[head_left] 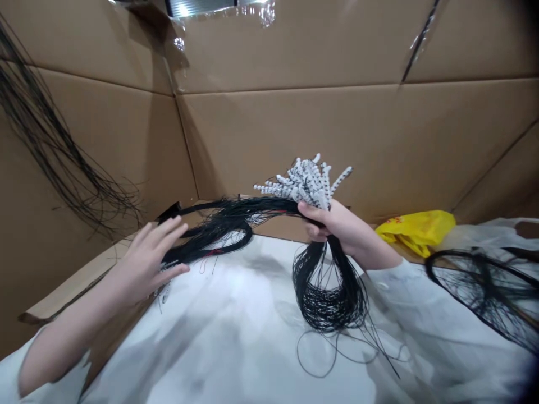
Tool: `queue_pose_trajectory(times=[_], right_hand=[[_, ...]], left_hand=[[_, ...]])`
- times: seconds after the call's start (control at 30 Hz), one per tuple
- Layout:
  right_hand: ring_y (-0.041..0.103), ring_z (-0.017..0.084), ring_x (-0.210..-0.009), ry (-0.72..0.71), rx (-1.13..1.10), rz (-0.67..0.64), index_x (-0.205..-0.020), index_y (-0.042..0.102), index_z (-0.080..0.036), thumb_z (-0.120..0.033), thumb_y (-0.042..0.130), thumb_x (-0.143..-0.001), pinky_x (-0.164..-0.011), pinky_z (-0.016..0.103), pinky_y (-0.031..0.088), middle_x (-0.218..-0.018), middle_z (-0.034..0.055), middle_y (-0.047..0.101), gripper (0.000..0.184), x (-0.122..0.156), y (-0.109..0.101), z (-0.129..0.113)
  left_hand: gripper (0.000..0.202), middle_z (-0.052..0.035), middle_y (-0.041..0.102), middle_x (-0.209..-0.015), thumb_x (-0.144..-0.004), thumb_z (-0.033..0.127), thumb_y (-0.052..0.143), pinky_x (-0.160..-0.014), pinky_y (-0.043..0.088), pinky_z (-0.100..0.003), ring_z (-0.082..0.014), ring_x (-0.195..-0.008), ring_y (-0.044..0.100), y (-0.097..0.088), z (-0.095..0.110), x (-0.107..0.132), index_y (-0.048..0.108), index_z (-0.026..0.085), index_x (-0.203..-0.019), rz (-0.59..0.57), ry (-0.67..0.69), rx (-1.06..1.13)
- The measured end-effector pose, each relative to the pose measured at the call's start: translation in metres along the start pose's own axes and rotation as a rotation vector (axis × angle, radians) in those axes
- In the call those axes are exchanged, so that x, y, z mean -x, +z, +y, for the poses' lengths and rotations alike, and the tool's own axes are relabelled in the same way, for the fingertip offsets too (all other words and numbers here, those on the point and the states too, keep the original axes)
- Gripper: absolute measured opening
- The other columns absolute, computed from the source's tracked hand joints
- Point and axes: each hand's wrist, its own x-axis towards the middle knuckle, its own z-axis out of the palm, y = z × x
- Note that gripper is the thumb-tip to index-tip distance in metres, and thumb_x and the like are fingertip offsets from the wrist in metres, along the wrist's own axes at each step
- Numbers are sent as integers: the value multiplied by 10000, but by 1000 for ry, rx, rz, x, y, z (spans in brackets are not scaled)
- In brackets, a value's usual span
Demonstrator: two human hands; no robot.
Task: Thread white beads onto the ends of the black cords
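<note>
My right hand (pixel 322 220) is closed around a bundle of thin black cords (pixel 330 303). Above the fist, the bundle's white, ridged ends (pixel 309 179) fan out. Below it the cords hang in a rounded loop, with a few loose strands trailing over the white cloth. My left hand (pixel 154 255) is raised with its fingers spread, holding nothing. Beside it lie more black cords (pixel 214 221) in loops, with a little red among them, stretching towards my right fist. Whether those cords join the held bundle is hard to make out.
Tall cardboard walls (pixel 295 129) enclose the space. More dark strands (pixel 63 134) hang at upper left. To the right are a yellow plastic bag (pixel 416 230), a clear plastic bag (pixel 484 235) and further black cord loops (pixel 484 280). White cloth (pixel 219 331) covers the foreground.
</note>
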Motion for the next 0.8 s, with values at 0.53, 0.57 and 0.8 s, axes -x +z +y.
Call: queue_pose_trajectory(times=[0.53,0.57,0.8], right_hand=[[354,27,-378,-46,23,-125,-833,520,-143,-445,587,-778,-358,184,276,-656,22,598,314,3,15,5],[429,46,-414,-56,6,-83,-844,533,-145,-445,604,-764,-395,194,345,-677,22,600,319,1,12,8],[622,160,-693,-32,-102,83,-819,578,-136,-466,651,-706,-652,295,508,-760,84,645,356,-14,-3,26]], left_hand=[[133,-56,639,-733,-843,267,375,-536,362,-268,-238,-689,619,-38,115,-80,489,201,-821,-82,-257,230],[120,-54,633,-722,-839,252,370,-529,351,-266,-235,-678,615,-42,117,-78,476,204,-809,-83,-256,224],[126,-59,632,-761,-829,229,363,-581,359,-278,-238,-726,600,-44,111,-71,485,204,-849,-87,-307,333]])
